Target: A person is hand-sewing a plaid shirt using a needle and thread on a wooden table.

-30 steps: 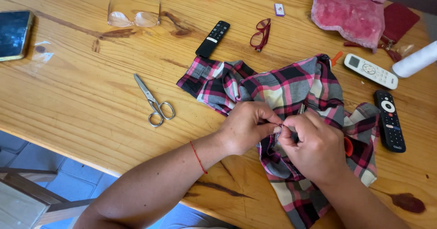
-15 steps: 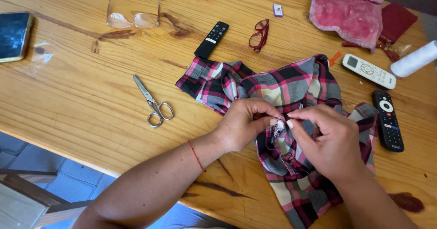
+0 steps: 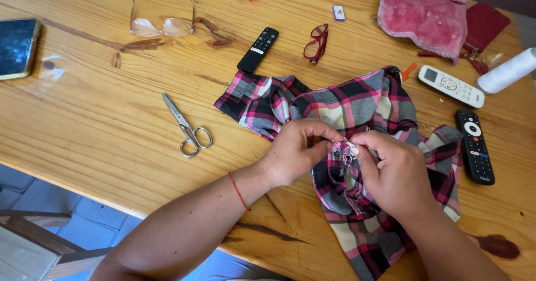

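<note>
We see both hands at work on a pink, grey and black plaid cloth (image 3: 363,99) that lies crumpled on the near right part of the wooden worktop (image 3: 100,113). The left hand (image 3: 296,150) is closed, its fingers pinching a raised fold of the cloth, and the right hand (image 3: 393,172) is closed too, gripping the same fold just beside it, fingertips nearly touching. A pair of scissors (image 3: 187,126) lies to the left, well apart from the hands. Farther off lie a black remote (image 3: 258,49), red glasses (image 3: 316,42) and clear glasses (image 3: 161,27). To the right we see a white remote (image 3: 451,85), another black remote (image 3: 475,145) and a white thread spool (image 3: 507,70).
</note>
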